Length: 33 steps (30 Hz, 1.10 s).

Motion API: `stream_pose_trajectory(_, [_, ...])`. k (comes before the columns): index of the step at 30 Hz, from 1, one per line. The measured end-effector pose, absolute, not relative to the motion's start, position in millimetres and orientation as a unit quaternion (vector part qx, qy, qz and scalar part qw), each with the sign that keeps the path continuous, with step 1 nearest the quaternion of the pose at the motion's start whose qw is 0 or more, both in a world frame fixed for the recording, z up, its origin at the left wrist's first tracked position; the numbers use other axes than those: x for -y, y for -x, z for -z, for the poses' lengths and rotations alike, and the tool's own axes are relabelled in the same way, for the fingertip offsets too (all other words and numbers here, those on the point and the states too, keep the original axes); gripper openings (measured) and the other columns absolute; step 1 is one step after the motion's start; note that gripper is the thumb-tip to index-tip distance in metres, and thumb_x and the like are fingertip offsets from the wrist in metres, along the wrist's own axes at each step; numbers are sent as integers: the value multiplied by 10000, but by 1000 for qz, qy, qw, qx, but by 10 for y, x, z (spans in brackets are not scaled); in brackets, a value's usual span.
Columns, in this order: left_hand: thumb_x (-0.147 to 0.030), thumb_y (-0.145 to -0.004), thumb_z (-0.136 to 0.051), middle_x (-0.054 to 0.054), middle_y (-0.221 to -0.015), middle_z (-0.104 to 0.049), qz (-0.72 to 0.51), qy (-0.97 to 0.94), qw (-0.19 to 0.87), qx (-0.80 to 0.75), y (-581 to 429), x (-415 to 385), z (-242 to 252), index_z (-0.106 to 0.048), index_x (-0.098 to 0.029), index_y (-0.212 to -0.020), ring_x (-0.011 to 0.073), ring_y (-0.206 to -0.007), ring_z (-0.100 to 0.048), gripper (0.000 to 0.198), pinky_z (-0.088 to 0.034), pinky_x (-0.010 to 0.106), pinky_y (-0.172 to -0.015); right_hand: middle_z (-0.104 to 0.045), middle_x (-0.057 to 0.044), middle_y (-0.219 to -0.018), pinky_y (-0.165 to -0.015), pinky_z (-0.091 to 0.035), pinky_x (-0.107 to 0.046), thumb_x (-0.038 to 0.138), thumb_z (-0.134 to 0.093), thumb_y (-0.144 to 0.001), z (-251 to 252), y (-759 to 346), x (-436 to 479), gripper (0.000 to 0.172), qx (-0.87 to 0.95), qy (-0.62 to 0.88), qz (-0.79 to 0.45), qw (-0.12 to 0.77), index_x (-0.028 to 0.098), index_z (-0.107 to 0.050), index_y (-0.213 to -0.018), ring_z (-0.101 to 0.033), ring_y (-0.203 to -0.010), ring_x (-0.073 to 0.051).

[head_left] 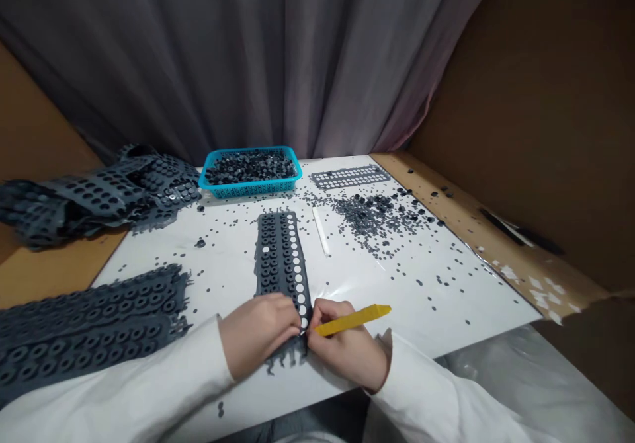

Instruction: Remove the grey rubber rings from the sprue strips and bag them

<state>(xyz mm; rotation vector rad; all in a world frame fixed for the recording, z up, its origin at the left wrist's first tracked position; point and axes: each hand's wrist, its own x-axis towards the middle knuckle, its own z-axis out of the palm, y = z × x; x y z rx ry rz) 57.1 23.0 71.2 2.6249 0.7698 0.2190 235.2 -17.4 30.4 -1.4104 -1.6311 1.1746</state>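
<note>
Directly under both hands, near end of a grey rubber strip (280, 264) punched w/ rows of ring-shaped holes; long axis runs away from the person, nearly straight fwd. L hand (258, 334) lies across the strip's near end, fingers curled down on it, tips reaching toward its R edge; cannot tell whether it grips anything or only presses. R hand (347, 345) sits at the strip's near R corner, closer than L hand to a column of white discs (299, 281) along the R edge; it is nearly closed, thumb and fingers pinching a yellow plastic pry tool (353, 320), whose free end points fwd-R, off the strip. Just fwd-R of R hand, a white tabletop (397, 301) carries a heap of loose dark discs (372, 221), a pale stick (320, 230) and a perforated grey sheet (350, 176). Well fwd of both hands, a blue plastic basket (251, 172) holds more dark discs. L of L hand, stacked punched rubber sheets (84, 330) lie beside the white sleeve (133, 390); further fwd-L, crumpled punched sheets (99, 195) form a loose pile.
</note>
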Motion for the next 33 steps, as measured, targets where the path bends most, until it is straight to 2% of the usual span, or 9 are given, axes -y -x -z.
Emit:
stream_pose_trajectory(2, [-203,-872,-478,24,-809,-636,-147,-884,289,-338,-476,-327,-858,-623,-176,-840,131,-754,-584,150,-466,224,-676,-491,45,-505,-461,-319,-179,72,-518,-612,-298,-2358,167,125,612,526,-477,348,172,-474,-551,-423,-485,-80])
stream_pose_trajectory(4, [-241,-857,-503,20,-817,-641,-173,-850,318,-383,-409,-376,-931,-633,-187,-850,128,-748,-589,141,-464,225,-677,-494,48,-504,-450,-320,-177,79,-528,-610,-287,-2372,157,118,587,515,-510,359,174,-477,-564,-425,-470,-77])
stream_pose_trajectory(9, [-176,-794,-530,12,-788,-608,-122,-853,337,-379,-459,-290,-783,-619,-188,-863,128,-719,-562,113,-449,225,-647,-488,54,-488,-425,-343,-182,118,-532,-654,-265,-2396,127,99,537,525,-546,373,185,-475,-609,-462,-435,-87])
stream_pose_trajectory(13, [-111,-743,-520,18,-817,-588,-76,-886,285,-359,-574,-227,-654,-581,-185,-854,161,-795,-555,147,-449,255,-697,-493,50,-499,-452,-359,-183,102,-519,-677,-267,-2380,112,107,573,531,-503,370,183,-485,-616,-473,-466,-91])
stream_pose_trajectory(16, [-135,-745,-530,33,-843,-578,-21,-910,226,-346,-631,-230,-644,-564,-181,-864,194,-836,-553,132,-459,297,-732,-504,45,-506,-458,-352,-183,98,-519,-680,-269,-2365,110,111,592,537,-477,365,181,-488,-614,-466,-478,-91])
stream_pose_trajectory(19, [-176,-779,-528,52,-843,-580,35,-929,165,-330,-687,-238,-674,-568,-170,-856,217,-825,-562,88,-468,323,-716,-518,39,-515,-462,-346,-183,91,-517,-672,-274,-2360,112,115,609,546,-452,357,179,-490,-603,-463,-486,-92])
stream_pose_trajectory(23, [-114,-818,-477,69,-813,-601,77,-947,103,-294,-767,-242,-715,-581,-143,-825,222,-774,-580,108,-468,329,-666,-511,41,-503,-466,-339,-186,78,-502,-663,-278,-2362,106,123,614,548,-447,351,181,-492,-597,-459,-482,-93])
stream_pose_trajectory(29, [-68,-820,-461,81,-725,-607,71,-979,-13,-192,-796,-205,-611,-600,-112,-776,222,-684,-568,152,-444,332,-570,-484,50,-496,-468,-328,-187,65,-499,-639,-289,-2361,94,127,607,549,-454,350,182,-482,-594,-440,-484,-91])
stream_pose_trajectory(33, [-77,-832,-431,92,-710,-606,37,-987,-43,-154,-750,-203,-512,-611,-100,-790,220,-653,-560,186,-434,336,-556,-478,48,-505,-468,-326,-185,63,-496,-640,-286,-2360,95,126,618,552,-441,345,181,-482,-597,-434,-490,-89])
